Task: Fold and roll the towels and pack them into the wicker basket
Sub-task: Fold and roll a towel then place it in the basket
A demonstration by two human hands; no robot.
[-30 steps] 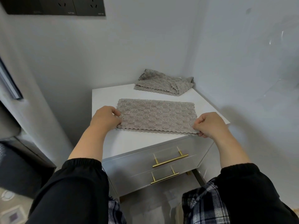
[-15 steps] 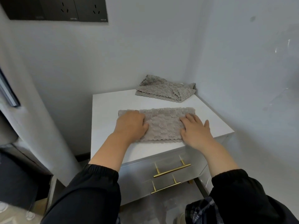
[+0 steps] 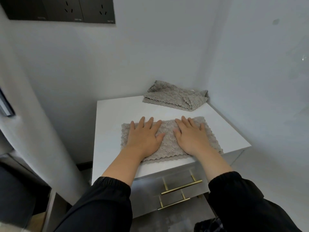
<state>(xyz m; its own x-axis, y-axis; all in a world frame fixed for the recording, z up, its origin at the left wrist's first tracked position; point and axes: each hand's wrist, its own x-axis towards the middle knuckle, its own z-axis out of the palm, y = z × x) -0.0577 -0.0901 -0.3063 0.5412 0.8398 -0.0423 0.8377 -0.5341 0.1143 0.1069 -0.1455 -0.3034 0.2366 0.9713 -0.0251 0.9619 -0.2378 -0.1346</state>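
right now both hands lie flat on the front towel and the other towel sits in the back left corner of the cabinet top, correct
Not quite. The head view shows the other towel in the back right corner of the cabinet top. The left hand and right hand do lie flat on the front towel.

A corner of a home interior: a small white-topped drawer cabinet [image 3: 113, 118] with brass bar handles [image 3: 181, 187] stands against plain white walls [image 3: 150, 56], beneath a black panel of wall sockets [image 3: 66, 9], with grey household towels [image 3: 168, 97] lying on its top.
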